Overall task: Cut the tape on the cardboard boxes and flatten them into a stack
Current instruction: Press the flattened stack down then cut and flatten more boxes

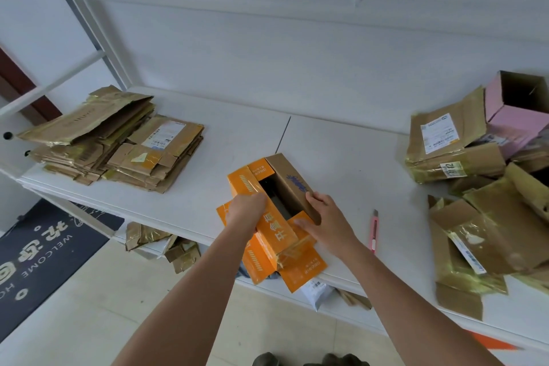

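Observation:
An orange cardboard box point(276, 229) lies on the white table point(341, 157) at its front edge, both ends open and flaps spread. My left hand point(245, 211) grips its left wall from above, fingers curled over the edge. My right hand point(323, 217) holds the brown right wall, thumb on the orange flap and fingers round the wall. A pink box cutter point(373, 232) lies on the table just right of my right hand. A stack of flattened boxes point(116, 140) sits at the table's left end.
Taped brown boxes point(481, 217) and a pink open box point(517, 110) are piled at the right end. Cardboard scraps point(160, 244) lie on a lower shelf under the table. A dark welcome mat point(38, 252) covers the floor at left.

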Demonstrator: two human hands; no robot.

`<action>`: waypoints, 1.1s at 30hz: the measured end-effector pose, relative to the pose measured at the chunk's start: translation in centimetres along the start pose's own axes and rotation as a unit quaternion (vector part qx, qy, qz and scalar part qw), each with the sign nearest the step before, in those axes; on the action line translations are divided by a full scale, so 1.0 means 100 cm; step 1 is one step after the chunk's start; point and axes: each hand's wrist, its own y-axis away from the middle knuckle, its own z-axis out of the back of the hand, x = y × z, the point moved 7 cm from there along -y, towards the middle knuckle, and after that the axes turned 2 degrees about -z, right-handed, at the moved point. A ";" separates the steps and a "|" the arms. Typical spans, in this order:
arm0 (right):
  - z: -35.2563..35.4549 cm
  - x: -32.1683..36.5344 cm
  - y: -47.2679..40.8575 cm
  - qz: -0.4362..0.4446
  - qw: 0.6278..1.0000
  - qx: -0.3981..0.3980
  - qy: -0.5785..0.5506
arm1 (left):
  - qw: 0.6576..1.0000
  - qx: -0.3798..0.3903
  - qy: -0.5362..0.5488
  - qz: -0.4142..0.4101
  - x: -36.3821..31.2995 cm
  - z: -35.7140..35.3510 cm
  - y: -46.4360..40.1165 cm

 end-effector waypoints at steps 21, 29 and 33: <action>0.036 0.024 -0.003 0.021 0.981 -0.139 -0.133 | 0.927 0.207 0.313 -0.019 0.023 0.039 0.014; 0.101 0.114 -0.005 0.254 0.941 -0.220 -0.032 | 0.969 -0.014 0.245 -0.021 0.012 0.074 0.002; 0.097 0.115 -0.007 0.245 0.958 -0.147 -0.033 | 0.984 -0.084 -0.034 -0.155 -0.008 0.080 0.000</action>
